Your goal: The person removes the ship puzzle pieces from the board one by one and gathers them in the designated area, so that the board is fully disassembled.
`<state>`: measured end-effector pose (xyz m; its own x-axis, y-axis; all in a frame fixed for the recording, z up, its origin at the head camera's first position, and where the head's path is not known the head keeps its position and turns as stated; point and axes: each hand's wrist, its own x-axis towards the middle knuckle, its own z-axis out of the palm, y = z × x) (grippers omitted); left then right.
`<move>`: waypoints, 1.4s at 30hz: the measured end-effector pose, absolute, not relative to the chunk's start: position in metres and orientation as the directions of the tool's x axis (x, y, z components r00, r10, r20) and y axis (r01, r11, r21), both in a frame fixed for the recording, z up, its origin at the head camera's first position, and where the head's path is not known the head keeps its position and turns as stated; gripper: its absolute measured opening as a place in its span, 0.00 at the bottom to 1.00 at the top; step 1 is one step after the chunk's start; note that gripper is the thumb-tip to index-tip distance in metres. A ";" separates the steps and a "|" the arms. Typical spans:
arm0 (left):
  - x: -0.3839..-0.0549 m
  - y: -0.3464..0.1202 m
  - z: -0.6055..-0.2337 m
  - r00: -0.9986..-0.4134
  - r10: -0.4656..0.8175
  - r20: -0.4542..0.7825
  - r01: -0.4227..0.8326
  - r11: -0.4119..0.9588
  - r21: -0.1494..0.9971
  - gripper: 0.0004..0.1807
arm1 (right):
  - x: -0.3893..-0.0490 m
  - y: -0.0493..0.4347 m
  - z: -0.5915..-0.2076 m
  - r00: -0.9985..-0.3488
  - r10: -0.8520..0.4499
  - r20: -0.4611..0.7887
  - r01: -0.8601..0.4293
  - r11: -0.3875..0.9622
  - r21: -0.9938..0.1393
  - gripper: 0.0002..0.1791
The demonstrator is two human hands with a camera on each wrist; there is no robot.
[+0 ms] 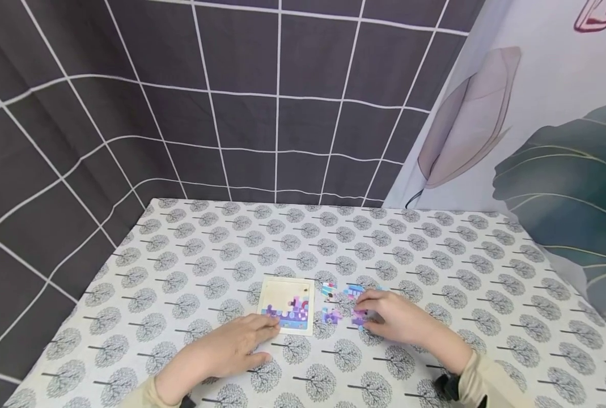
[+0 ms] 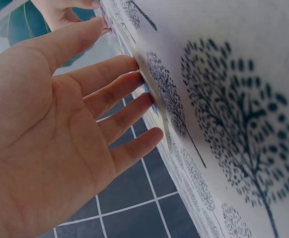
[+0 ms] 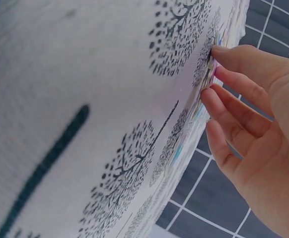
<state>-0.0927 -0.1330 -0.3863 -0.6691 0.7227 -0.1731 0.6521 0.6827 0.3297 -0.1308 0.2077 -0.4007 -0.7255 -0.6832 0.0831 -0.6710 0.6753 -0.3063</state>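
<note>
A square jigsaw tray (image 1: pixel 285 287) with a cream frame lies on the table, its lower part filled with purple and blue pieces (image 1: pixel 299 313). My left hand (image 1: pixel 241 343) lies at the tray's lower left corner, fingers nearly straight with the tips on the frame. The left wrist view shows this left hand (image 2: pixel 65 119) with its palm facing the camera. To the right of the tray, my right hand (image 1: pixel 397 317) pinches a purple puzzle piece (image 1: pixel 360 318) between thumb and fingers, low over the cloth. In the right wrist view, the right hand's fingertips (image 3: pixel 218 72) are close together at the tabletop.
Loose puzzle pieces lie between tray and right hand: a purple one (image 1: pixel 330 316), a striped blue and red one (image 1: pixel 329 290) and a blue one (image 1: pixel 354 290). A tree-print cloth (image 1: pixel 206 266) covers the table. A dark grid curtain (image 1: pixel 241 119) hangs behind, with a leaf-print curtain (image 1: pixel 547 170) at right.
</note>
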 end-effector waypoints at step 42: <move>-0.096 -0.136 -0.387 -0.651 0.735 -0.190 0.652 0.670 0.356 0.30 | -0.147 0.178 -0.386 -0.808 -0.523 0.271 -0.571 0.585 -0.576 0.26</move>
<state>-0.0965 -0.1363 -0.3869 -0.6512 0.7348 -0.1897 0.6520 0.6696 0.3558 -0.1473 0.1782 -0.3860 -0.8082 -0.5229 0.2709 -0.5714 0.5849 -0.5756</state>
